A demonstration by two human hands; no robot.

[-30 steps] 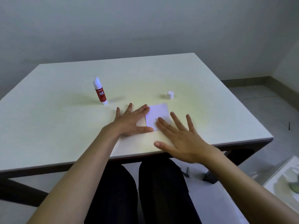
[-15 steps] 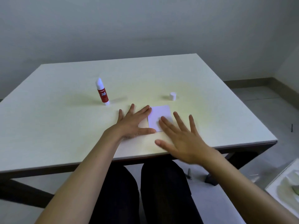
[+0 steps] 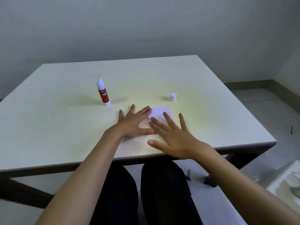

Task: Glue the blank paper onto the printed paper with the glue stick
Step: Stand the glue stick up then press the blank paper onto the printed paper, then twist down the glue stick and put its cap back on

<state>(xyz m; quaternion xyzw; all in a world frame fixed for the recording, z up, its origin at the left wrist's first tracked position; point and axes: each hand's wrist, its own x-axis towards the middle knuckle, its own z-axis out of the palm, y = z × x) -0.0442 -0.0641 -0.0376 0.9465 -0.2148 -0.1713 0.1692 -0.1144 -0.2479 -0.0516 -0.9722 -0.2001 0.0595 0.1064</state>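
Note:
A small white blank paper (image 3: 159, 112) lies on a larger pale sheet (image 3: 134, 144) near the table's front edge. My left hand (image 3: 132, 125) lies flat with fingers spread, its fingertips at the small paper's left edge. My right hand (image 3: 172, 137) is flat and spread too, its fingers over the paper's lower part. Both hands hold nothing. The red-and-white glue stick (image 3: 102, 92) stands upright to the back left, its white tip exposed. Its white cap (image 3: 173, 97) stands behind the paper on the right.
The white table (image 3: 65, 127) carries only these items. Its front edge runs just behind my right wrist. My dark-trousered legs are under it. On the floor at right lie a pale tray (image 3: 285, 184) and small dark objects.
My right hand has slid a little to the left over the small paper, closer to my left hand. The left hand, glue stick and cap have stayed where they were.

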